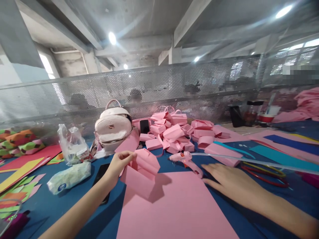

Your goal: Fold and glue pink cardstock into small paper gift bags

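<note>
My left hand (121, 164) pinches the upper left edge of a folded pink box-like piece (146, 165), which looks like foam or felt sheet. The piece is tilted, with an open flap hanging over a flat pink sheet (174, 212) and a shadow beneath it. Just beyond that sheet lies a pink hot glue gun (186, 160), its nozzle pointing left and a clear glue stick (224, 156) running out to the right. Beside the gun's handle is my right hand (221, 177), fingers stretched and thumb apart, with nothing held.
Finished-looking pink pieces (174, 132) are heaped behind the gun. A white backpack (113, 127), plastic bag (73, 142), tissue pack (69, 177) and phone (101, 176) stand or lie leftward. Blue strips (281, 157) lie right. A perforated metal partition (159, 83) closes the back.
</note>
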Action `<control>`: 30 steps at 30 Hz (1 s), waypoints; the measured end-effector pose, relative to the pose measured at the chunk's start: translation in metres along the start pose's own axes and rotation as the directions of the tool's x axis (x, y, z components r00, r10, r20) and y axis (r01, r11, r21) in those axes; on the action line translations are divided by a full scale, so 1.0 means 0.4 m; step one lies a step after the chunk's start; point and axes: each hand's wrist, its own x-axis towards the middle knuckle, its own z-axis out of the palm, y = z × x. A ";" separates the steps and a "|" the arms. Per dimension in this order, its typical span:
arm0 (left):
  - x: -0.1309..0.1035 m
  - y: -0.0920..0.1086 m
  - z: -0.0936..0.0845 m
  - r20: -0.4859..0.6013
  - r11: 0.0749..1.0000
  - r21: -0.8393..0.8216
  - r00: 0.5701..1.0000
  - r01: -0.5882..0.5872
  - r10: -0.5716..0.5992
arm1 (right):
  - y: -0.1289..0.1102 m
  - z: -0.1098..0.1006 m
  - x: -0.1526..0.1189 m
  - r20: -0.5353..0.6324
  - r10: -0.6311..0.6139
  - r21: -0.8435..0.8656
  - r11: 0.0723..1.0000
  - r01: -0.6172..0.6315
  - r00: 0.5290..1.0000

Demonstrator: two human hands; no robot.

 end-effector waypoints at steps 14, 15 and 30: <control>-0.063 0.056 0.030 -0.122 0.737 0.404 0.766 -0.542 0.631 | -0.215 -0.023 -0.022 0.520 -0.351 0.810 0.493 -0.319 0.778; -0.070 0.057 0.035 -0.090 0.701 0.427 0.744 -0.571 0.662 | -0.215 0.007 -0.014 0.491 -0.325 0.825 0.470 -0.313 0.808; -0.103 0.023 0.086 -0.082 0.693 0.418 0.735 -0.588 0.673 | -0.290 0.147 0.168 -0.141 0.001 0.849 0.514 0.121 0.990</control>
